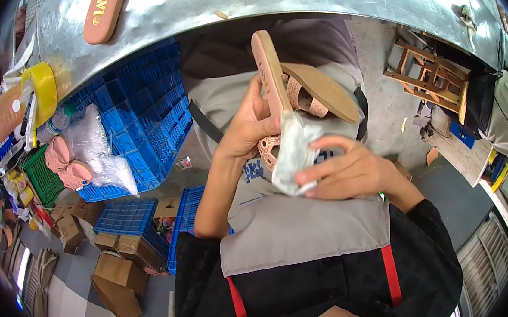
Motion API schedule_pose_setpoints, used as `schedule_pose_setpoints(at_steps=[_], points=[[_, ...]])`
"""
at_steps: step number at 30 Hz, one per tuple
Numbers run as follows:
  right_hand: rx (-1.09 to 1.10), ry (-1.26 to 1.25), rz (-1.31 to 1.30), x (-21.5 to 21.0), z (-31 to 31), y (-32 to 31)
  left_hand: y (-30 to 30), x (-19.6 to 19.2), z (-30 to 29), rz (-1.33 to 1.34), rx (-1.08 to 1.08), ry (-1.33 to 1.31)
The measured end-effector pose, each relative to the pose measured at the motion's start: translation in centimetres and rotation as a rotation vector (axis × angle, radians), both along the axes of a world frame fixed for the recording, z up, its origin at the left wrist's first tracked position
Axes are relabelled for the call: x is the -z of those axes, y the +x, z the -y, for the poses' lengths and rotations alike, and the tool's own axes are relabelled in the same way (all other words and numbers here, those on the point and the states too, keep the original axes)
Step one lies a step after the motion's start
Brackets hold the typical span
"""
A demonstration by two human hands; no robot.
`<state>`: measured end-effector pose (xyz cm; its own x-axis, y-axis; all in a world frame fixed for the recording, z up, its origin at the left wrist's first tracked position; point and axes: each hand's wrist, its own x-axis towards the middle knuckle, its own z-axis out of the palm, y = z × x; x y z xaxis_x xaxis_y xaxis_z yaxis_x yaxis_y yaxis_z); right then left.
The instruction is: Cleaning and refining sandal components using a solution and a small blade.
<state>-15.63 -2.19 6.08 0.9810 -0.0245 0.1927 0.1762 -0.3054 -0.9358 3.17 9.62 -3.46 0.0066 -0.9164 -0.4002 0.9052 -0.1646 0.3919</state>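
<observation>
My left hand point(249, 121) grips a pink slide sandal point(270, 75) on edge above my lap, fingers closed around its middle. A pale, crumpled plastic bag point(293, 155) covers the sandal's lower end. My right hand point(349, 171) pinches that bag, thumb and fingers bent against its side. Just right of the held sandal, a second sandal point(327, 92) lies on my grey apron point(308, 229), its tan sole partly turned up. Some of its strap shows, while the held sandal hides the rest.
A pink insole point(103, 14) lies on the metal table point(192, 4) ahead. To the left stand blue crates point(136, 126) with a clear plastic bag point(92, 142) and pink sandals point(67, 163). Cardboard boxes point(119, 279) sit on the floor; a wooden stool point(431, 76) is at right.
</observation>
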Motion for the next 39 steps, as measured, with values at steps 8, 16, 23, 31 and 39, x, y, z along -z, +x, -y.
schedule_pose_setpoints(at_steps=[8,16,23,31,39], points=[[0.679,0.455,-0.307,-0.6,0.7,-4.2,1.1,-3.6,0.6,0.201,-0.014,0.214],[1.098,0.35,-0.167,0.1,3.7,1.6,0.0,-7.3,1.4,0.468,0.01,0.209],[0.673,0.158,-0.207,1.3,1.4,3.1,-0.5,-7.9,1.2,0.559,0.036,0.202],[0.729,0.129,-0.309,-0.1,1.7,1.9,-0.8,-8.7,1.6,0.652,0.1,0.198],[0.736,-0.16,-0.322,-2.3,1.3,1.6,-1.7,-9.8,1.7,0.798,0.134,0.247]])
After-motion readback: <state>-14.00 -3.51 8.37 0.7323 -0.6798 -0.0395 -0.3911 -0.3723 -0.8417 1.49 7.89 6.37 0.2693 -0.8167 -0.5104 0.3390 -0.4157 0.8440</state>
